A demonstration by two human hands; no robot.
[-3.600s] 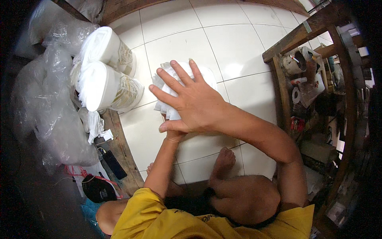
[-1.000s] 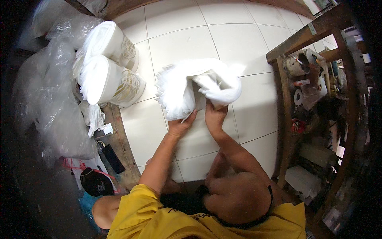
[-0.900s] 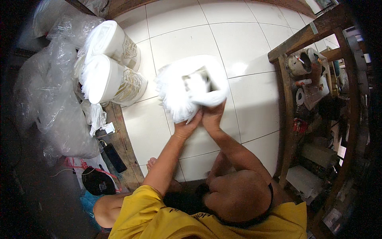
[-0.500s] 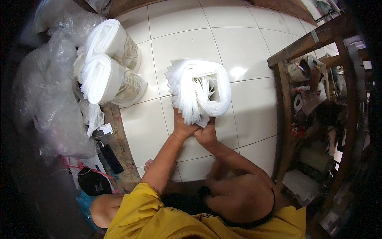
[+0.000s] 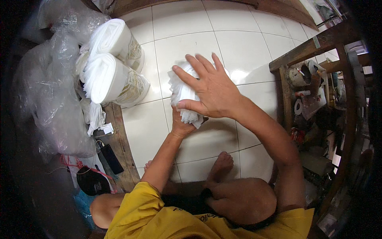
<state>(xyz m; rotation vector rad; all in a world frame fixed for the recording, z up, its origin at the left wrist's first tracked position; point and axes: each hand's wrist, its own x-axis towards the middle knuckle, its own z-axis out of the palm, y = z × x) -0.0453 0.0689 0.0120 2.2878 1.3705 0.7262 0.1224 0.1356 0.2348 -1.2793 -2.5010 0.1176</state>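
A rolled bundle of thin white plastic bags [image 5: 184, 92] stands over the tiled floor in front of me, its layered edges fanned out on the left. My left hand [image 5: 182, 125] is closed round its near side, the fingertips hidden by the bundle. Over the top is my right hand [image 5: 217, 91], flat with fingers spread, covering most of the roll's end. Whether its palm touches the plastic I cannot tell. Two similar printed rolls of white bags, a nearer one [image 5: 107, 79] and a farther one [image 5: 115, 38], stand side by side to the left.
Clear plastic wrapping [image 5: 59, 103] is heaped along the left. By it a black phone [image 5: 111, 158] with a cable lies on a wooden board [image 5: 124, 147], near a black pouch-like item [image 5: 93, 181]. A wooden rack [image 5: 285, 95] holding tools and containers stands at the right.
My right hand has left the bundle's near side and swung up over its top, fingers spread. My left hand keeps its hold. The bundle stays in nearly the same place.
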